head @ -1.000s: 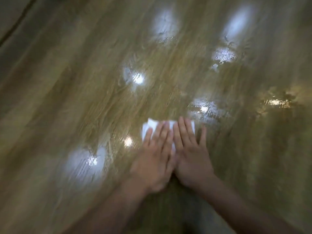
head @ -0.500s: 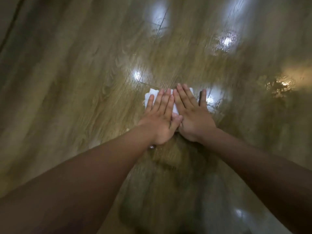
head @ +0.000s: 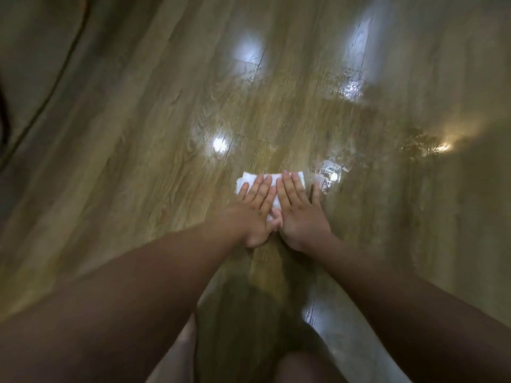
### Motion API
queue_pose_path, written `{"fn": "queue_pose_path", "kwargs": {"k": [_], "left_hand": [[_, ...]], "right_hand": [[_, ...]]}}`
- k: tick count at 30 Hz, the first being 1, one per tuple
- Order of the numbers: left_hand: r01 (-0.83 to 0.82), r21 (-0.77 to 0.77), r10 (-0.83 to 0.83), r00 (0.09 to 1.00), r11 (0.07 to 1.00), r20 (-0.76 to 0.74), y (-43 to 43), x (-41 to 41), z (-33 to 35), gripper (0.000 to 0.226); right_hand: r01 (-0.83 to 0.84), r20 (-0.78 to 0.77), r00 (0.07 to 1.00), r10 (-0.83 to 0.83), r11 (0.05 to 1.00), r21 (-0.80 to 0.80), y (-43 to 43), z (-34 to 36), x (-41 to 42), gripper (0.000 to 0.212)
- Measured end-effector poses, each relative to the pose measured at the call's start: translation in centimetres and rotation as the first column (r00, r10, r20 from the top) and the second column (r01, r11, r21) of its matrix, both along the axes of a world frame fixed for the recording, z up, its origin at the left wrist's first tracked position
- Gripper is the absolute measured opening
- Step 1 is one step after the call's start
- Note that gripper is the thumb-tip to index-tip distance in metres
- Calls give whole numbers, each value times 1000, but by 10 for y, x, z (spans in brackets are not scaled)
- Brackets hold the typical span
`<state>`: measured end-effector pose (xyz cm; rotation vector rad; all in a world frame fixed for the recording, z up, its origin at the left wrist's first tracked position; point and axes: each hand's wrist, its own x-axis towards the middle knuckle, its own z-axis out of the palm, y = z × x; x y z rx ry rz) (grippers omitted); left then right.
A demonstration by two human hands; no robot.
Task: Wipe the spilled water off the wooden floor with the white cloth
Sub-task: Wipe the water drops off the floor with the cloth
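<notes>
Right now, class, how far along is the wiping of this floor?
Done: unclear; no wiped patch shows plainly. In hand: left hand and right hand press flat on the white cloth. Remaining: glistening water beside the cloth's right edge, and more farther ahead on the wooden floor.

Wooden floor (head: 138, 194) lies open left, right and ahead of the white cloth (head: 249, 177). Spilled water (head: 329, 174) just right of it is flat and blocks nothing. The only obstacle is a dark cable (head: 64, 70) at far left, well apart.
</notes>
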<state>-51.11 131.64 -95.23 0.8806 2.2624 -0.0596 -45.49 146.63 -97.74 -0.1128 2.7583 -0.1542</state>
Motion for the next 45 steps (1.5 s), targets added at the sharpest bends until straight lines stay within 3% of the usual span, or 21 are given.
{"fn": "queue_pose_path", "kwargs": {"k": [7,12,16,21,24,30,36,38,41,45], "left_hand": [[-84,-43,82,996,996,-36,-9,74,6,72],[-73,-5,72,994,997,-81,-25,181,-3,75],[-21,58,25,997,998,-68,-40,250,2,76],[-10,49,13,998,999,-57,-45,335,10,82],[-31,154,51,990,988,-131,-41,368,17,74],[-120,247,170,966,961,-193,-25,377,-14,62],[-115,282,182,958,953,-224,-1,346,-34,61],[-108,265,173,957,958,-233,4,337,-36,63],[-79,208,128,963,975,-236,19,312,-35,67],[-42,138,69,978,989,-196,52,249,-34,63]], "right_hand": [[-4,55,998,1,998,59,-15,-2,42,64],[-50,-13,999,50,999,-1,-23,-9,148,70],[-50,-153,987,45,998,-29,-27,-16,228,65],[-65,-150,987,57,997,-50,-36,-4,317,64],[-160,-134,980,148,983,-88,-36,4,347,59],[-370,-171,923,346,919,-139,9,10,349,51],[-369,-182,923,340,916,-159,39,4,331,54],[-294,-219,940,261,947,-133,55,-1,327,53],[-41,-255,967,14,994,-101,91,-7,312,55],[254,-279,926,-255,966,-43,153,-10,304,58]]}}
